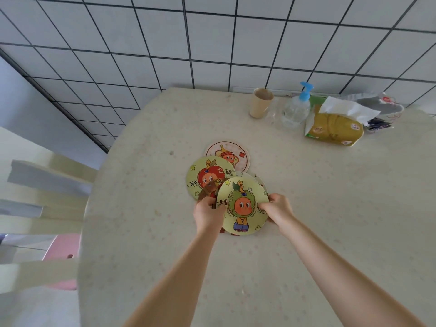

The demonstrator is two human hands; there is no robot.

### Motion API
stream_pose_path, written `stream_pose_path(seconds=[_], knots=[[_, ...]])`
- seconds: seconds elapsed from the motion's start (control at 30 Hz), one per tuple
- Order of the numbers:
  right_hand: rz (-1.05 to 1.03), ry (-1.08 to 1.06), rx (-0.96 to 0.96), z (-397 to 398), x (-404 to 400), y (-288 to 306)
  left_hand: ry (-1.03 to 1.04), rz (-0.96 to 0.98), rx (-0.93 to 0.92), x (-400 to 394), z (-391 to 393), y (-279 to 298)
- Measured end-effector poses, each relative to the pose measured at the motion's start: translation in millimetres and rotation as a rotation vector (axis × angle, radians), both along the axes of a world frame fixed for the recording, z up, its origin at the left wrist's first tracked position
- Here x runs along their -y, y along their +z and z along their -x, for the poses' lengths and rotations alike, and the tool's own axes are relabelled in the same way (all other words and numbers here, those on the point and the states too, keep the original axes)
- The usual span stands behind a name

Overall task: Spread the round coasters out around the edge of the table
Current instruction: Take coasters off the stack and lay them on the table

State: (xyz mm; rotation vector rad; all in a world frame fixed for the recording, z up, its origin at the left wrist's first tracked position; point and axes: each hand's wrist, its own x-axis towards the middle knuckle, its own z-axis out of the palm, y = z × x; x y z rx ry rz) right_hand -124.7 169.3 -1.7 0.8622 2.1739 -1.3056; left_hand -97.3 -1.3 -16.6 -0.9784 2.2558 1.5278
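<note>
Our grip was shared between both hands on one coaster: the left hand [208, 212] pinched the left rim of the green-fruit coaster [243, 205] with fingers curled closed on it, and the right hand [278, 208] pinched its right rim the same way, so neither hand was open. That coaster, pale yellow-green with a green-headed cartoon figure, sat tilted toward us on top of a loose pile near the middle of the desk [306, 232]. Under it we could see the edges of further coasters, but we could not tell how many. Just beyond and to the left, overlapped by the held one, lay the red-fruit coaster [208, 175], with something brown lying on its near edge by our left fingers; we could not make out what it was. Farther back, partly tucked under that one, lay the pink toast coaster [232, 154]. All the coasters were bunched together, well apart from the desk's rim. Along the far edge by the tiled wall [212, 43] stood a beige cup [260, 102], a clear pump bottle [297, 109] with a blue head just beside it, and a yellow tissue pack [335, 128] with a white sheet sticking out. A pale slatted chair [42, 208] stood at the desk's left side.
</note>
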Motion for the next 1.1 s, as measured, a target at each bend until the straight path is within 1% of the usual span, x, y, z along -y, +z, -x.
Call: stream_pose_path(seconds=[0.17, 0.33, 0.53, 0.67, 0.87, 1.0, 1.1], knots=[[-0.005, 0.092, -0.115, 10, 14, 19, 0.150, -0.221, -0.054, 17, -8, 7], [0.022, 0.200, -0.209, 44, 54, 40, 0.281, -0.297, -0.136, 53, 3, 20], [0.056, 0.277, -0.284, 105, 123, 51, 0.362, -0.260, -0.170, 107, 38, 27], [0.092, 0.352, -0.298, 149, 168, 50, 0.384, -0.239, -0.186, 143, 67, 19], [0.059, 0.443, -0.289, 206, 216, 30, 0.422, -0.245, -0.169, 176, 107, -3], [0.030, 0.521, -0.290, 232, 237, 13, 0.497, -0.277, -0.161, 187, 123, -20], [0.018, 0.542, -0.296, 244, 248, 1, 0.518, -0.279, -0.153, 193, 130, -30]])
